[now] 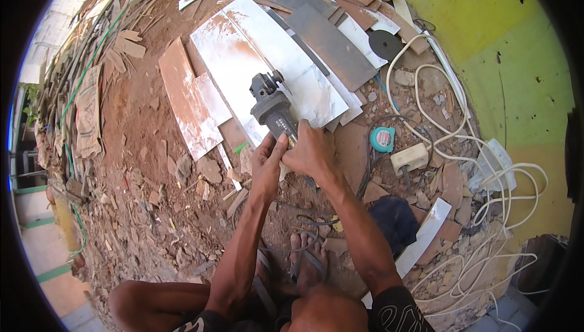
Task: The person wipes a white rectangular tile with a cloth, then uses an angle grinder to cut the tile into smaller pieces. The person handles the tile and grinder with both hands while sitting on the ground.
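- Left hand (267, 160): partly curled, thumb and fingers set against the body of the angle grinder (272, 107); tool is held.
- Right hand (310, 151): nearly closed, fingers bent in at the grinder's right side; tool is gripped from there too, fingertips hidden.
- Grinder: one, held over the large white tile (316, 92); whether the tile is touched cannot be told.
- Tile: one long dark line is seen running up it; brown dust is spread on its upper part.
- Tape measure (382, 140): one, turquoise, placed right of the tile's near end.
- Socket block (409, 157): one, white, found right of the tile, nearer the person.
- Black disc (385, 45): one, laid right of the tile.
- Dark cloth (394, 222): one, dropped below the tile, to the right.
- White cable (456, 131): looped right of the tile.
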Available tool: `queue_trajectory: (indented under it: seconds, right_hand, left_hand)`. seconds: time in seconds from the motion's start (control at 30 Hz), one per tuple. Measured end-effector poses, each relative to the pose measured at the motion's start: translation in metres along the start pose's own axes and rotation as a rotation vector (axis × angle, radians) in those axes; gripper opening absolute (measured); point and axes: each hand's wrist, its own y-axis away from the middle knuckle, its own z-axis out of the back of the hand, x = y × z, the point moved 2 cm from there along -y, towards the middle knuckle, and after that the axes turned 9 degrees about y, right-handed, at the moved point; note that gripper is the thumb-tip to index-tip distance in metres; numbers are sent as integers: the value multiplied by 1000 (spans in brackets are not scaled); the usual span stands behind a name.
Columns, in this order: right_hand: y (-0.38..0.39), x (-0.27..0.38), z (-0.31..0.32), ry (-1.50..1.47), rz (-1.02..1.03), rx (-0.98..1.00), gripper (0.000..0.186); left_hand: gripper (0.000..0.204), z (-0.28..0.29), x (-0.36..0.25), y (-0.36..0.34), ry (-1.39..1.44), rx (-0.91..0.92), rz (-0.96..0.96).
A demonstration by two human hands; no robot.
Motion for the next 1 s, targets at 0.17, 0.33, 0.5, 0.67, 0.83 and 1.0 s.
queue_trajectory:
  seconds: [0.17, 0.33, 0.5, 0.67, 0.83, 1.0]
  right_hand:
    - [0, 0, -2, 16, 2, -13, 48]
    - [-1, 2, -2, 3, -8, 2, 48]
    - [-2, -2, -1, 48, -16, 16, 47]
    - [-4, -1, -3, 28, -18, 51, 47]
    - [-5, -2, -5, 34, -24, 39, 47]
    - [-3, 0, -1, 20, -35, 75, 47]
  left_hand:
    - [41, 0, 0, 0, -6, -12, -8]
    - [41, 2, -2, 0, -10, -4, -8]
    - [41, -1, 0, 0, -7, -6, 11]
    - [44, 2, 3, -2, 0, -4, -4]
    - [43, 2, 3, -3, 9, 4, -6]
    - [48, 3, 2, -2, -28, -13, 0]
